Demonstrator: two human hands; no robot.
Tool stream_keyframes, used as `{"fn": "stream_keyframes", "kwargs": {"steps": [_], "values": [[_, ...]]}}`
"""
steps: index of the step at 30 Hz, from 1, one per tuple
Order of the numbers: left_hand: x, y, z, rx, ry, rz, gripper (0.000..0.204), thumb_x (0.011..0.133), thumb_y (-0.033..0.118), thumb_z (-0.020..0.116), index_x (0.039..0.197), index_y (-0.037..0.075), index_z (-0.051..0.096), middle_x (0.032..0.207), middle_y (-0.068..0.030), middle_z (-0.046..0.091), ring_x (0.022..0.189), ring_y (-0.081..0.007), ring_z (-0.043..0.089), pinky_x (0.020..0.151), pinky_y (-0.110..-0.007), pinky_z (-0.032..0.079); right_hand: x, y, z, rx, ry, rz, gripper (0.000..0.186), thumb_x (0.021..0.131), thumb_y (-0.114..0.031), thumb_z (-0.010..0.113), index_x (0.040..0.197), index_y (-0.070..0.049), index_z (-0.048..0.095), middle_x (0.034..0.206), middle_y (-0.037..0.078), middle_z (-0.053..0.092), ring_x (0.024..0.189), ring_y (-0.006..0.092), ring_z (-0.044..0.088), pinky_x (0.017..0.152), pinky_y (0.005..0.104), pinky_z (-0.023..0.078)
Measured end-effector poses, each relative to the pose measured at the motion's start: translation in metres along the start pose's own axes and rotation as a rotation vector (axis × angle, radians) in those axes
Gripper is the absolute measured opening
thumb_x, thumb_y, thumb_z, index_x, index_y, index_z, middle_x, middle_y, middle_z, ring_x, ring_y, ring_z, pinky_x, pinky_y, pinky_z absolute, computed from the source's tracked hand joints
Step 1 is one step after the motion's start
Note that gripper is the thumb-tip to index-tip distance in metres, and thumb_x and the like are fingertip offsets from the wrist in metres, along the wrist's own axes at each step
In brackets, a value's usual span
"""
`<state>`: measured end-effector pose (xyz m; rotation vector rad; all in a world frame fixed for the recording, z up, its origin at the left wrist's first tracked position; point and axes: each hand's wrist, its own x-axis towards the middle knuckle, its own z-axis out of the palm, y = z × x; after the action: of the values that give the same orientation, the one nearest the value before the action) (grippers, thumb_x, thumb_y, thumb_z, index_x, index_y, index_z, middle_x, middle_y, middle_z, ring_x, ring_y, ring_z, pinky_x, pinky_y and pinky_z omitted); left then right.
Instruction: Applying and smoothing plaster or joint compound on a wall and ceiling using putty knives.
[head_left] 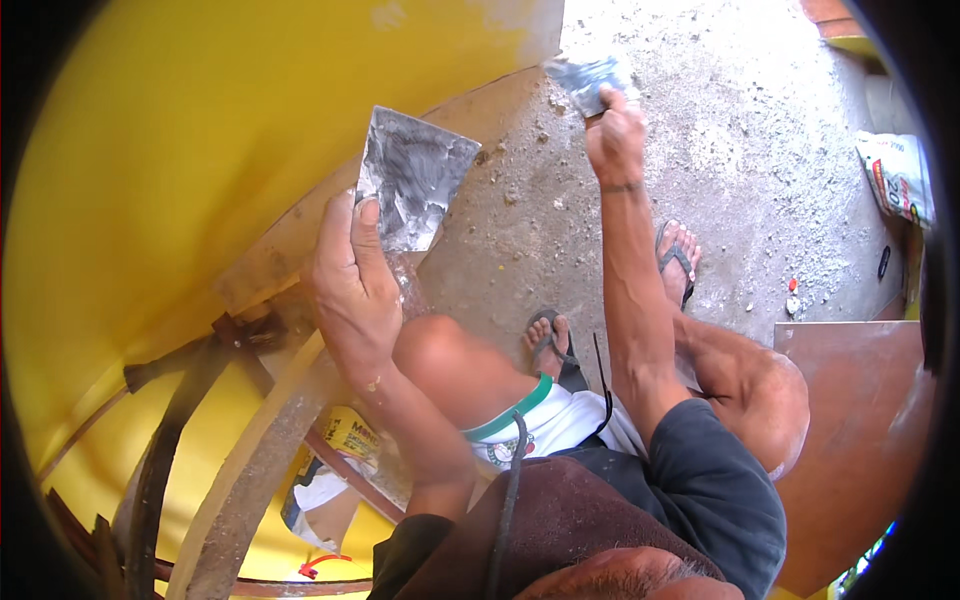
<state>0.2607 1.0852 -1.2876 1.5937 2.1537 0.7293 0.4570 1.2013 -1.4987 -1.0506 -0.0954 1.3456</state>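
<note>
My left hand (345, 275) grips a flat, four-sided metal plate (418, 180) by its lower left edge, thumb on top. Grey-white paste is smeared across that plate's face. Farther out, my right hand (617, 145) is closed around a putty knife (583, 80), its wide blade blurred by motion and streaked with pale paste. The blade is at the lower right end of a yellow panel (220, 140), which has whitish patches near its upper edge. Whether blade and panel touch, I cannot tell.
Rough ground (520, 220) with pale dust and crumbs spreads ahead. Wooden beams (250, 470) stand at lower left, near a torn yellow and white package (335, 470). A white printed bag (895, 178) lies far right, above a brown board (850, 420). My sandalled feet (550, 340) are between.
</note>
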Motion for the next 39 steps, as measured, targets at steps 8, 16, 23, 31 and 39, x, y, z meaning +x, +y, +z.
{"fn": "stream_keyframes", "kwargs": {"steps": [8,16,23,31,39], "values": [[-0.008,-0.008,0.004,0.03,0.116,0.077,0.025,0.095,0.017,0.054,0.099,-0.007,0.058,0.065,-0.0174,0.052,0.054,-0.0237,0.044,0.051,-0.035,0.037,0.1,0.088,-0.046,-0.17,0.154,0.084,0.01,0.086,-0.001,0.053,0.076,0.0,0.054,0.075,0.007,0.055,0.071,0.0169,0.056,0.066,0.033,0.049],[-0.011,-0.009,-0.004,0.066,0.089,0.025,0.025,0.095,0.017,0.054,0.1,-0.007,0.058,0.068,-0.0198,0.054,0.056,-0.0278,0.046,0.053,-0.035,0.04,0.087,0.09,-0.011,-0.173,0.125,0.104,0.009,0.086,-0.002,0.055,0.078,0.001,0.056,0.077,0.008,0.057,0.073,0.0171,0.057,0.065,0.0335,0.049],[-0.004,-0.006,0.001,0.005,0.033,-0.012,0.029,0.099,0.022,0.047,0.1,-0.006,0.053,0.074,-0.0096,0.048,0.07,-0.0165,0.042,0.066,-0.03,0.04,0.048,0.044,0.008,-1.306,-0.191,-0.719,0.02,0.081,-0.007,0.067,0.1,0.0,0.063,0.083,0.015,0.066,0.076,0.0255,0.062,0.071,0.0348,0.052],[0.015,-0.006,0.016,0.002,0.04,0.058,0.029,0.097,0.022,0.049,0.109,-0.004,0.056,0.082,-0.0205,0.057,0.072,-0.0288,0.052,0.069,-0.035,0.043,-0.041,-0.059,0.088,0.063,-0.516,-0.279,0.014,0.09,-0.005,0.05,0.098,-0.002,0.061,0.094,0.006,0.063,0.083,0.015,0.061,0.074,0.0258,0.049],[0.031,-0.011,0.023,0.0,0.066,0.136,0.028,0.096,0.022,0.05,0.109,-0.002,0.055,0.073,-0.0238,0.052,0.061,-0.0346,0.05,0.059,-0.039,0.042,-0.064,-0.105,0.032,0.083,-0.433,-0.233,0.025,0.091,0.0,0.049,0.115,0.003,0.057,0.116,0.014,0.061,0.111,0.0228,0.056,0.102,0.0383,0.041]]}}
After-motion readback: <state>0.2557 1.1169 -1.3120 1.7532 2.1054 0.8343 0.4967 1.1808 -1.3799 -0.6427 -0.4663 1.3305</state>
